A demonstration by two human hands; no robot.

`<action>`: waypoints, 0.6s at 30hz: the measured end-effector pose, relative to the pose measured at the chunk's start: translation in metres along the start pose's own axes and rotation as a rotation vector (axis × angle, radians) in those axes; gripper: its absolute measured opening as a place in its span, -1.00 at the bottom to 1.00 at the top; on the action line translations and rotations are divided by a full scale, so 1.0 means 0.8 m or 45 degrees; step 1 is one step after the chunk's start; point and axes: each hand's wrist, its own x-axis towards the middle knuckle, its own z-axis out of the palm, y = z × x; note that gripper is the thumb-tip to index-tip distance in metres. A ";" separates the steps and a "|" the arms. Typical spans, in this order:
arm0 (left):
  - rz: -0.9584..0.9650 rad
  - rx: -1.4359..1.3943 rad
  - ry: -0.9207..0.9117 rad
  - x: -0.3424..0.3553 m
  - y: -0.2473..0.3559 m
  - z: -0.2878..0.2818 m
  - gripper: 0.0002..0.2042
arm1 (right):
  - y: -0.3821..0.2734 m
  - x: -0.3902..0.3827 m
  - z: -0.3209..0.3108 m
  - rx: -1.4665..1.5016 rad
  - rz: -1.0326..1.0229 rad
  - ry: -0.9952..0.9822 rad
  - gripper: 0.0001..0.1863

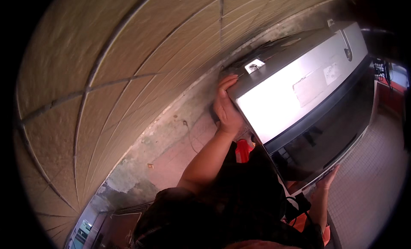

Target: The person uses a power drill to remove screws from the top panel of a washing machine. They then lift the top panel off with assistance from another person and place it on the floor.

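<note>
A large boxy appliance (274, 107) with a pale metal panel and a glossy dark front (325, 146) fills the right of the view, tilted. My left hand (227, 110) is closed on its left corner, fingers bent over the back edge next to a small white bracket (255, 66). My right hand (328, 179) grips the lower edge of the dark front; part of its fingers is hidden there. What exact kind of appliance it is, I cannot make out.
A brown tiled wall (128, 47) curves along the left, close behind the appliance. Stained, peeling plaster (132, 176) runs along the wall's edge. A red object (243, 151) shows beside my left forearm. Pale small-tiled floor (368, 163) lies at right. Black cables (297, 208) hang near my right wrist.
</note>
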 end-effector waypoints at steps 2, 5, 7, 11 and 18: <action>0.024 0.009 -0.021 0.003 -0.002 -0.004 -0.47 | 0.002 -0.009 0.007 -0.044 -0.047 0.000 -0.19; 0.023 -0.022 -0.015 0.003 -0.012 -0.007 -0.47 | 0.001 -0.018 0.016 -0.068 -0.042 0.009 -0.18; 0.015 -0.033 -0.019 0.002 -0.013 -0.008 -0.48 | 0.000 -0.023 0.023 -0.069 -0.023 0.022 -0.19; -0.001 -0.051 -0.031 0.003 -0.010 -0.007 -0.51 | 0.002 -0.021 0.017 -0.029 -0.028 -0.013 -0.18; 0.220 0.361 -0.006 0.010 -0.004 0.001 -0.77 | 0.003 -0.002 -0.004 -0.053 -0.041 -0.019 -0.19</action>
